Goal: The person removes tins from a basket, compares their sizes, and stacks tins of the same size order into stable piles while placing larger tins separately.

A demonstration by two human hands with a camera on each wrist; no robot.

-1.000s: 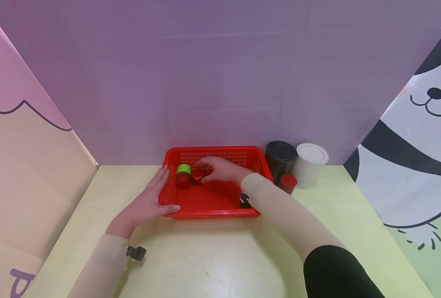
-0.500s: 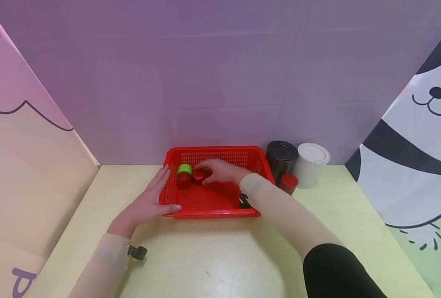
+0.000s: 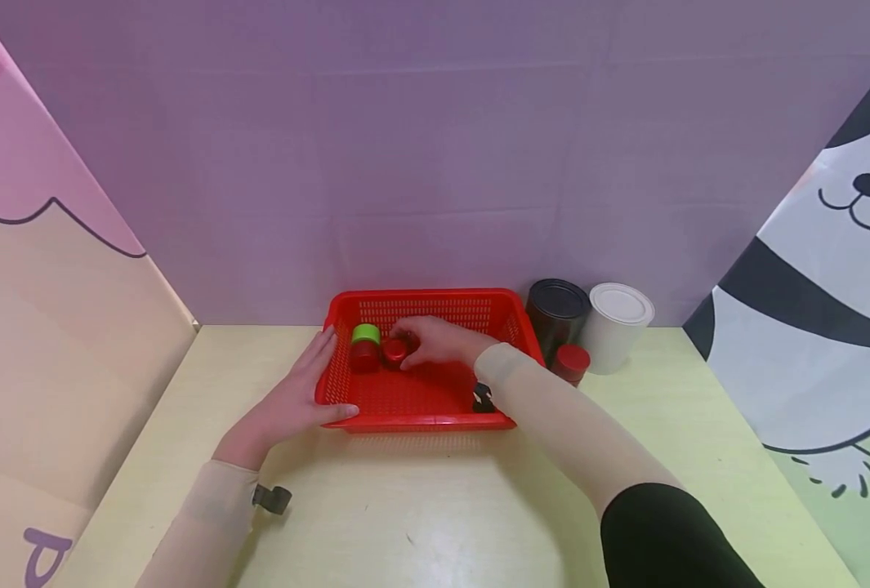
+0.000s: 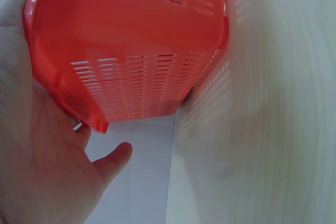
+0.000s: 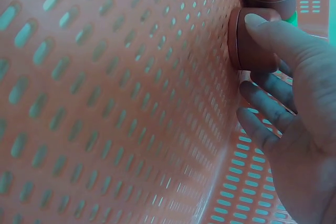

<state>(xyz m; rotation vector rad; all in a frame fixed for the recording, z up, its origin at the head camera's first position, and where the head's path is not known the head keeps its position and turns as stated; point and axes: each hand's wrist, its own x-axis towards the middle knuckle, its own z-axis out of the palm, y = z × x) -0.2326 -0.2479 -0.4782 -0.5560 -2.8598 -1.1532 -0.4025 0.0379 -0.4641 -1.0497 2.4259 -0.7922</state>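
A red plastic basket (image 3: 427,422) with slotted walls stands on the table against the back wall. My left hand (image 3: 295,400) rests on its left front corner, fingers extended along the left side and thumb over the front rim. Inside, my right hand (image 3: 442,340) holds a small red lidded tin (image 3: 394,351) between thumb and fingers; the thumb lies along its side in the right wrist view. Just left of that tin is another red tin (image 3: 364,357), with a lime-green lidded container (image 3: 366,333) behind it, mostly hidden. The right hand's fingertips are partly hidden in the head view.
Right of the basket stand a black can (image 3: 557,310), a white can (image 3: 617,327) and a small red-lidded container (image 3: 571,361), partly behind the right forearm. A purple backdrop (image 3: 435,163) rises behind the table (image 3: 420,506).
My right hand's fingers have lowered slightly onto the red tin. The left hand stays on the basket corner. The whole head view has shifted a little.
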